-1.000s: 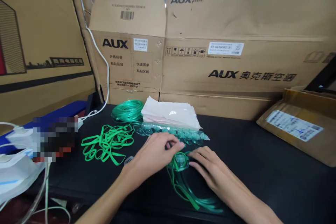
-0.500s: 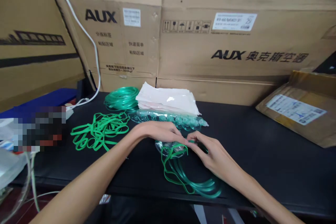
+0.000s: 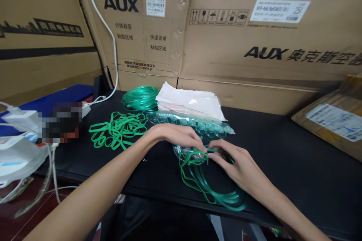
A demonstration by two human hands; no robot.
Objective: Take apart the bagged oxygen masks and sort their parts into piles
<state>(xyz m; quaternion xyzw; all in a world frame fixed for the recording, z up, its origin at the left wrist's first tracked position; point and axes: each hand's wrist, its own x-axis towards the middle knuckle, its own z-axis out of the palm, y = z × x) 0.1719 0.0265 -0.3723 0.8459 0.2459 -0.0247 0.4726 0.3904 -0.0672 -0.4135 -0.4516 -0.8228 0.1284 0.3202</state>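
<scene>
Both my hands meet above the near middle of the black table, fingertips close together. My left hand (image 3: 185,137) is closed, pinching the edge of a clear oxygen mask (image 3: 177,153), which it partly covers. My right hand (image 3: 236,158) faces it from the right with thumb and forefinger pinched; the green elastic strap (image 3: 183,179) appears to end between them, though the fingertips hide its end. From the mask the strap hangs in a loop toward the table's front edge. Looped green tubing (image 3: 226,197) lies beside the strap, below my right hand.
Behind my hands lie a row of nested clear green masks (image 3: 195,122) and a white stack of sheets (image 3: 189,99). To their left are coiled green tubing (image 3: 140,98) and tangled green straps (image 3: 115,130). A taped carton (image 3: 333,116) stands right; white plugs and cables (image 3: 22,150) are left.
The view has turned slightly left and down, so most things appear shifted rightward. My fingertips have come a little apart; my hands stay at the mask and strap.
</scene>
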